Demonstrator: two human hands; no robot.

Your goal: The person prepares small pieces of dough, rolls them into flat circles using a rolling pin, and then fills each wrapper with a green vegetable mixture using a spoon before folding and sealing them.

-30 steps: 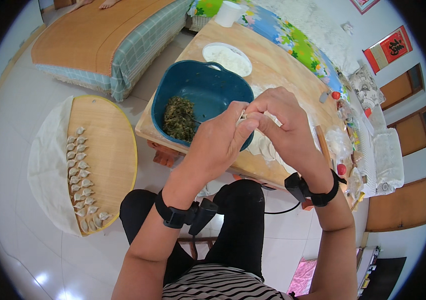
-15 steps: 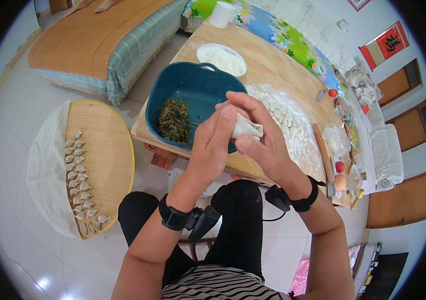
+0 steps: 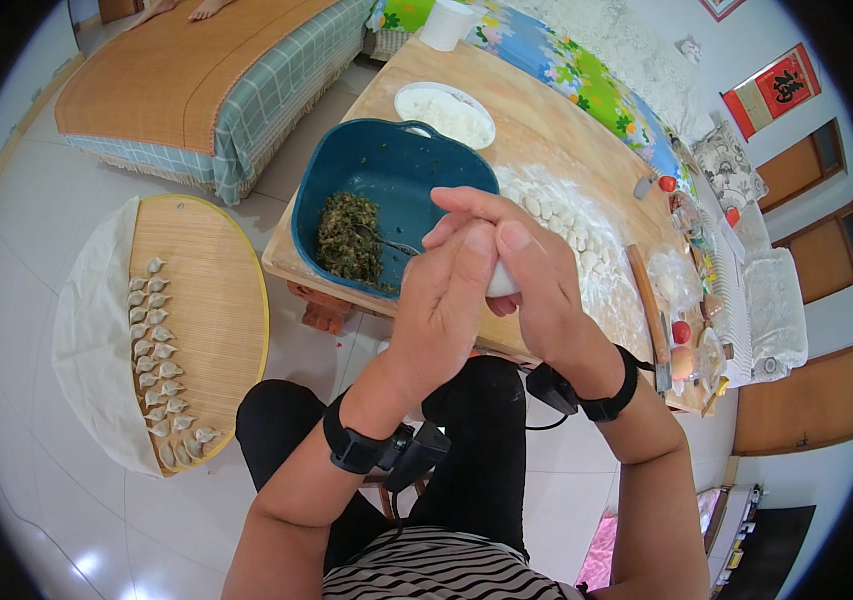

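Note:
Both of my hands are closed together round a white dumpling at the near edge of the wooden table. My left hand presses it from the left, thumb on top. My right hand wraps it from the right, its thumb beside the left one. Most of the dumpling is hidden by the fingers. Just beyond and left of my hands stands a dark teal basin. Dark green chopped filling lies at its left, with a metal utensil stuck in it.
Floured dough pieces lie right of the basin, then a rolling pin. A plate of white food is behind the basin. At the left, a round bamboo tray bears rows of dumplings beside a white cloth.
My hands have drawn closer together, and the thumbs now meet over the dumpling. Less of its wrapper shows than before.

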